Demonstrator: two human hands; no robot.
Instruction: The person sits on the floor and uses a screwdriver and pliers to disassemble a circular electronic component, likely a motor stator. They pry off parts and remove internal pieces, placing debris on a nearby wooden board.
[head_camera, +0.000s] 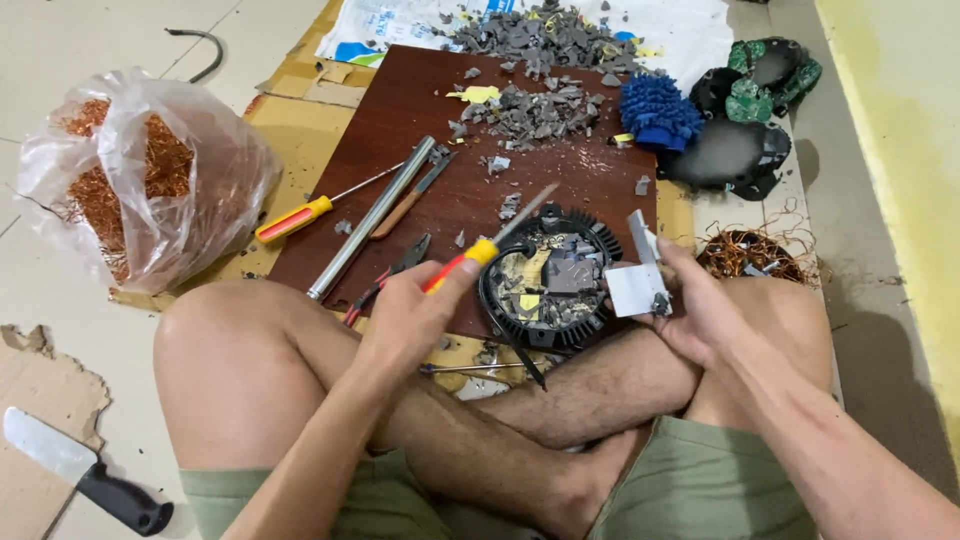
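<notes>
Left hand (410, 315) wrapped tight on red-and-yellow-handled screwdriver (490, 245); right hand (690, 310) pinching bent grey metal plate (637, 285). Between them, round black finned part (548, 280) on dark brown wooden board (400, 120). Best kept steady, tip low, prying gently

Screwdriver (487, 248): red/yellow handle, flat metal blade, blurred. Tilted, blade pointing up-right over the round housing, handle end low-left. Round black housing (548, 278): finned rim, lying flat at the near edge of the dark brown board, open face up, grey and yellowish fragments packed inside. Grey metal bracket (640, 280): bent plate, pale flat face toward camera, one leg upright, just right of the housing rim.
</notes>
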